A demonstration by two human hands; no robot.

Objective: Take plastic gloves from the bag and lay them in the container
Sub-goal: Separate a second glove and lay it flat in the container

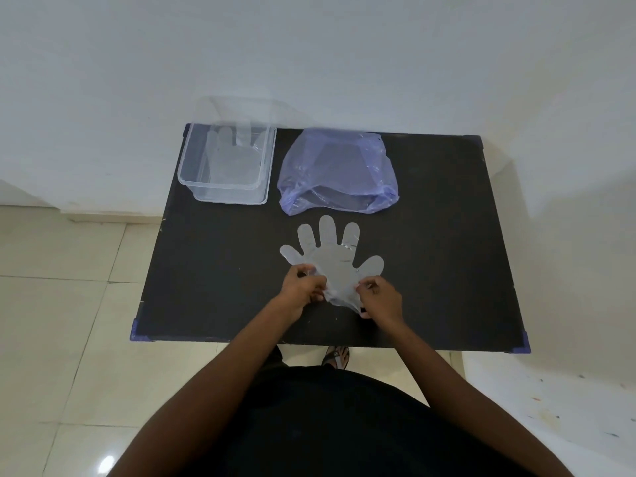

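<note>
A clear plastic glove (333, 259) lies flat on the black table (447, 242), fingers spread and pointing away from me. My left hand (302, 290) pinches the left side of its cuff, and my right hand (380, 299) pinches the right side; the cuff is bunched between them. Behind the glove sits a pale purple plastic bag (339, 172), its mouth open toward me. At the table's far left corner stands a clear rectangular container (187, 173) with another clear glove (230, 156) lying inside.
The table stands against a white wall, with cream floor tiles to the left and right. Its near edge runs just in front of my body. A sandalled foot (336, 357) shows beneath that edge.
</note>
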